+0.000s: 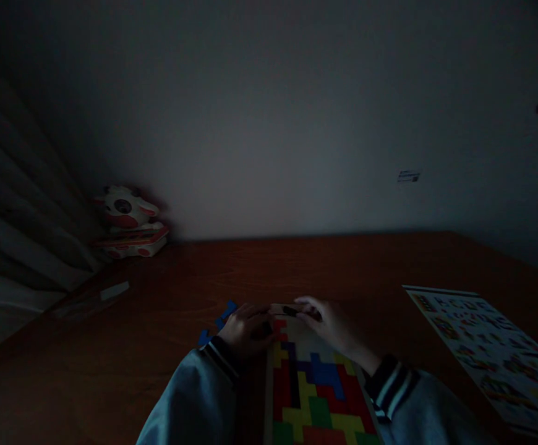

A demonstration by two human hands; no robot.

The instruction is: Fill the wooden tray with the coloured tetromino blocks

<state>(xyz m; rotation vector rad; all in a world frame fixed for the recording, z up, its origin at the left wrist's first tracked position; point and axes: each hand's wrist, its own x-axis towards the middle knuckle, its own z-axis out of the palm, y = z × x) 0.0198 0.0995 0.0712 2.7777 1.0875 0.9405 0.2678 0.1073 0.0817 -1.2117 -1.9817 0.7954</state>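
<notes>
A puzzle board [269,395] lies lengthwise in front of me, its lower part filled with flat block-shaped pieces in red, yellow, blue, green and orange. Bare pale board shows near its top. My left hand [245,330] is at the upper left edge with curled fingers; whatever is inside them is hidden in shadow. Over the top end, my right hand [322,318] pinches a small dark puzzle piece [290,311], its exact colour and shape unclear in the dim light. Loose blue pieces [204,337] lie on the table just left of my left hand.
A printed sheet with colourful pictures [491,352] lies on the brown wooden table [195,272] to the right. At the back left stands a cow-shaped toy [127,216], near a pale strip [114,290] and a curtain [13,204]. A plain wall rises behind.
</notes>
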